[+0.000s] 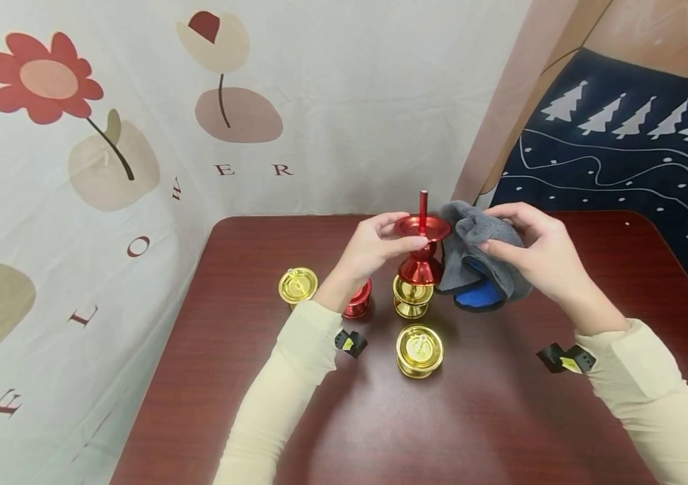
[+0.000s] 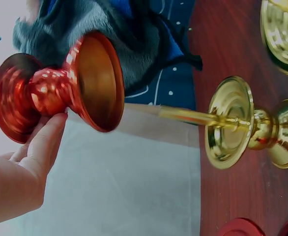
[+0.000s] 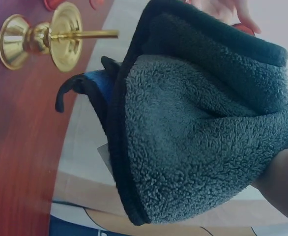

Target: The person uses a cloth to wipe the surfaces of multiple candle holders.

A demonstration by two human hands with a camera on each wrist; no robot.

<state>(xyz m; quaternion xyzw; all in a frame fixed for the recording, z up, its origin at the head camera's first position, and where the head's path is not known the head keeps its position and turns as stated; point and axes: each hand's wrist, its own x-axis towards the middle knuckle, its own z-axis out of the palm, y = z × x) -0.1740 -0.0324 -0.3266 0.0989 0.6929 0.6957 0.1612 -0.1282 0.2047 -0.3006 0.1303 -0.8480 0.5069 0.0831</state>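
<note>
My left hand (image 1: 373, 246) grips a shiny red candlestick (image 1: 421, 271) with a thin upright spike, raised above the table. In the left wrist view the hollow underside of the red candlestick's base (image 2: 99, 81) shows, and fingers touch its round middle. A grey towel with a blue side (image 1: 489, 236) is bunched in my right hand (image 1: 540, 252), beside the candlestick's right edge. Whether the towel touches the candlestick is unclear. In the right wrist view the towel (image 3: 173, 132) hides most of the right hand's fingers.
Gold candlesticks stand on the dark red table (image 1: 344, 424): one on the left (image 1: 298, 286), one below the held candlestick (image 1: 412, 306), one nearer me (image 1: 419, 350). Another red candlestick (image 1: 358, 303) is partly behind my left wrist. Printed cloth hangs behind the table.
</note>
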